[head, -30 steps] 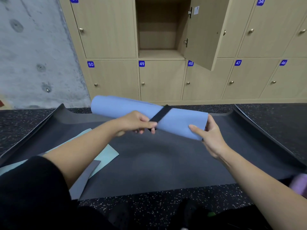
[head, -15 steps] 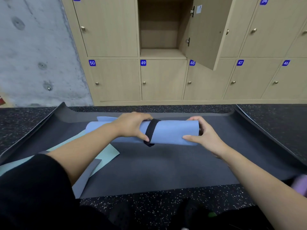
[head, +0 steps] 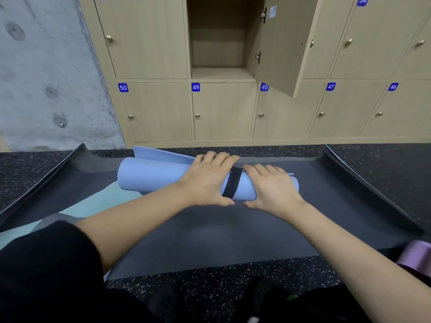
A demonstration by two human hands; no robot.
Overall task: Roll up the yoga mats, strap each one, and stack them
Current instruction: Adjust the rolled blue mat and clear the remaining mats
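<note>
We see a teal mat (head: 93, 206) flat at L. The blue roll (head: 149, 176) rests on the dark mat (head: 233, 236). Our L hand (head: 207, 180) curls round it just L of its 1 strap (head: 232, 183), and our R hand (head: 272, 190) just R. A pink mat (head: 415, 257) lies far R.

Blue roll (head: 149, 176) now down on dark mat (head: 210, 236).
Was lifted and tilted; lies level. Right hand (head: 272, 190) shifted from its end to beside strap (head: 232, 183), opposite left hand (head: 207, 180).

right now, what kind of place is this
Probably a gym or yoga studio locker area: numbered wooden lockers, a speckled rubber floor, and a rolled blue yoga mat being strapped.
</note>
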